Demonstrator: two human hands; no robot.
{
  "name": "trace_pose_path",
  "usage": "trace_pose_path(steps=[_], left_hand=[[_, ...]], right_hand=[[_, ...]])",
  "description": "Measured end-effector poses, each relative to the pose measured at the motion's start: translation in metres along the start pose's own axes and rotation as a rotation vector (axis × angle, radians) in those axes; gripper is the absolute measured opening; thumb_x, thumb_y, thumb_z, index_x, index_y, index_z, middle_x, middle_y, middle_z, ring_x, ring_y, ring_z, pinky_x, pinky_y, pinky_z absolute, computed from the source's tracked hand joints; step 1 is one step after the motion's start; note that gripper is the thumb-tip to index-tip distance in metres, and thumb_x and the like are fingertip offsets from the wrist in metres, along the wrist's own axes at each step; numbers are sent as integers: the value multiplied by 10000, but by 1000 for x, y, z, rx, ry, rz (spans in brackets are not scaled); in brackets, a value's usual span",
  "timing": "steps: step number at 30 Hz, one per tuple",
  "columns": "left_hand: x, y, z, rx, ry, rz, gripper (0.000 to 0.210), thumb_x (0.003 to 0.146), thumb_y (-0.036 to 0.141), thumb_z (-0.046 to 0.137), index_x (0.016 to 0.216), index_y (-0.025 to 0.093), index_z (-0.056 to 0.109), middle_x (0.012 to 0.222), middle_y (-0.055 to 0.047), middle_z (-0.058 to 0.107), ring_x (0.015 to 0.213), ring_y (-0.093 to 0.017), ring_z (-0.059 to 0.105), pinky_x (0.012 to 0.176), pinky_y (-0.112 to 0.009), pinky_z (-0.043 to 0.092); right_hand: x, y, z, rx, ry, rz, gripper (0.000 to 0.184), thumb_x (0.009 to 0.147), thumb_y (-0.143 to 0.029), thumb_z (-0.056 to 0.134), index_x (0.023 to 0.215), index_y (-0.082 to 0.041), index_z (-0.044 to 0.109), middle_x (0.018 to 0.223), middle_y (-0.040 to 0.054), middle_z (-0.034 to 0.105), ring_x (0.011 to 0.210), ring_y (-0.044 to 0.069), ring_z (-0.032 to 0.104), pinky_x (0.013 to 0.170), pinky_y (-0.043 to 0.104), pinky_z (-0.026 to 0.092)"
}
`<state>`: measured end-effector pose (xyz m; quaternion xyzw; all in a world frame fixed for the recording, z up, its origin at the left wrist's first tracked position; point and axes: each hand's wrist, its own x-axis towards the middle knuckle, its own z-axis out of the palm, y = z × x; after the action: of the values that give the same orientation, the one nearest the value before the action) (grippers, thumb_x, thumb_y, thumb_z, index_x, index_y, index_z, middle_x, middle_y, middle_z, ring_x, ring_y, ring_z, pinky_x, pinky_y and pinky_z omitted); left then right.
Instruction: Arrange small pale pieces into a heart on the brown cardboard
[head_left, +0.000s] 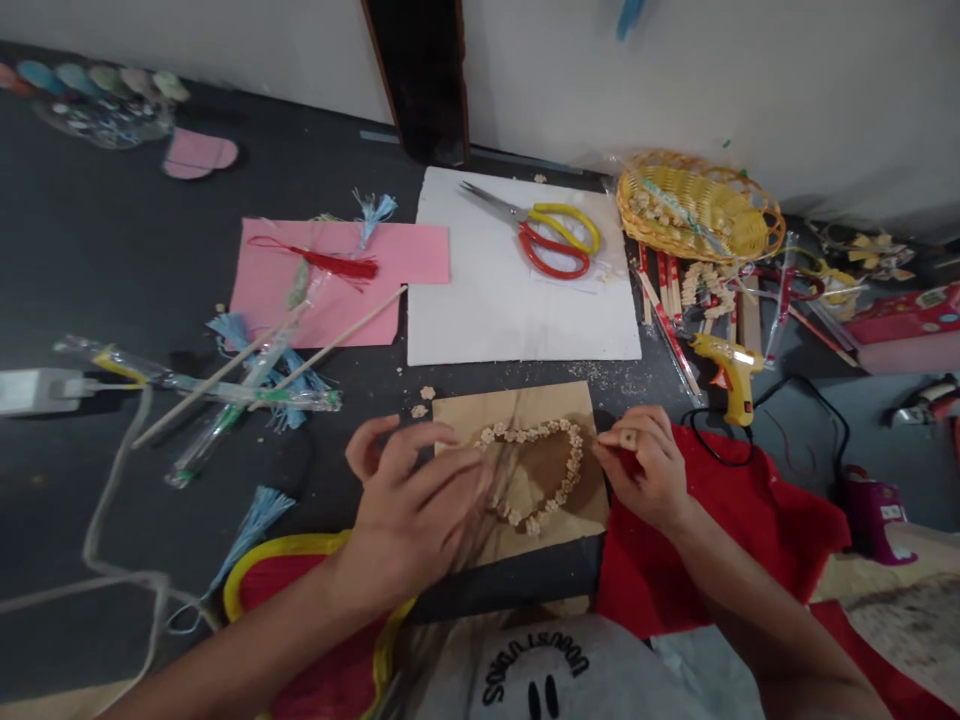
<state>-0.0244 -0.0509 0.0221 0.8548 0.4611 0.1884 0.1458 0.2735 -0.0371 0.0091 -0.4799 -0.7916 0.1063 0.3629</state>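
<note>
A brown cardboard sheet (457, 410) lies in front of me. Small pale flower-shaped pieces (574, 465) form a curved, roughly heart-like outline on it. My left hand (420, 500) hovers over the left edge of the cardboard, its fingers spread and slightly blurred, hiding part of the outline. No object shows in that hand. Just off the cardboard's right edge, my right hand (649, 465) has thumb and forefinger pinched together. Whatever those fingertips hold, if anything, is too small to make out. Two loose flower pieces (427, 393) lie beyond my left fingers.
Scissors (555, 235) rest on a white board (465, 320). At right are a wicker basket (697, 240), a yellow glue gun (731, 375) with its cable, and red felt (735, 500). Pink sheets (255, 270), tassels (255, 515) and wooden sticks (337, 340) lie at left.
</note>
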Motion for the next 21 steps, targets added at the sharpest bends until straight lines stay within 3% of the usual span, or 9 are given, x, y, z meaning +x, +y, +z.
trace_pose_path(steps=[2,5,10,15,21], left_hand=[[20,-3,-9,41,103,-48,236,951,230,598,1131,320,722,1022,-29,782,1112,-318,628,1033,-618,403],[36,-8,-8,19,31,-27,257,972,254,545,1162,274,717,1069,-62,760,1106,-305,596,983,-530,434],[39,-12,2,0,-51,-40,324,955,293,555,1247,274,695,1136,-79,738,1136,-318,583,1020,-551,384],[36,-17,3,28,16,-69,290,987,278,515,1219,251,688,1115,-78,759,1122,-309,586,999,-542,391],[38,-22,8,-1,80,-45,203,999,260,550,1102,255,725,1041,-48,775,1115,-293,593,994,-522,407]], right_hand=[[4,-3,-1,-28,-62,8,188,915,-185,648,1076,-280,669,874,48,694,858,242,637,753,434,555],[13,-11,-1,-42,-183,11,227,941,-236,656,1165,-269,682,1004,74,706,986,260,609,852,456,553],[30,-26,14,-124,-355,3,200,926,-316,694,1116,-258,718,1136,80,722,1136,299,551,959,495,483],[42,-32,34,-209,-412,-42,206,909,-427,701,1042,-271,720,1186,34,733,1163,302,532,1004,514,400],[47,-34,40,-228,-401,-47,141,894,-390,703,978,-277,707,1186,20,735,1166,303,537,1026,528,362]])
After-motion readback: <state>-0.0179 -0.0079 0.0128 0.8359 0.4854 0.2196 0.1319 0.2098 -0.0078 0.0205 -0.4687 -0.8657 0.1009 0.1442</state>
